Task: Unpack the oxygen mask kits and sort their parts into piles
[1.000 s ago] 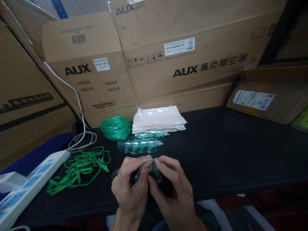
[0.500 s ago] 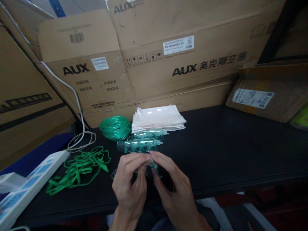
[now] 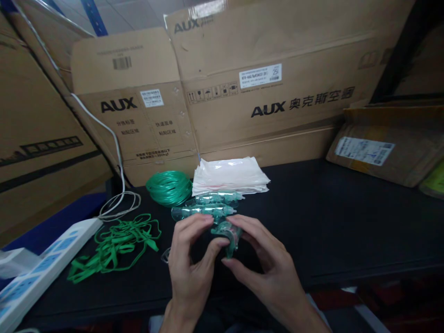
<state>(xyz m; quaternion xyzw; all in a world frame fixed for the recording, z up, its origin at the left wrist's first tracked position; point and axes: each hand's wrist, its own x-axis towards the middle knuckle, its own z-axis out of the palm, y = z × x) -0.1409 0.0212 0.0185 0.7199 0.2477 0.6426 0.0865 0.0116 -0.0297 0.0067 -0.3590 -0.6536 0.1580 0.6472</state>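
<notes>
Between my fingers is a translucent green plastic face mask (image 3: 226,231), small and curved, seen edge-on. My left hand (image 3: 192,261) has its thumb pressed against the near side of the mask. My right hand (image 3: 265,252) curls its fingers round the right side. Just beyond my fingers, several clear green plastic pieces with pale nozzle tips (image 3: 204,211) lie in rows. A small clear piece (image 3: 165,255) is partly hidden behind my left hand.
Behind the rows are a coil of green tubing (image 3: 169,188) and a stack of white packets (image 3: 231,173). Green elastic straps (image 3: 116,245) lie left, beside a white power strip (image 3: 52,273). Cardboard boxes (image 3: 222,120) wall the back; a smaller box (image 3: 378,143) stands right.
My hands have moved slightly apart and turned the mask, so its curved green side now shows between them. The camera view has shifted a little.
</notes>
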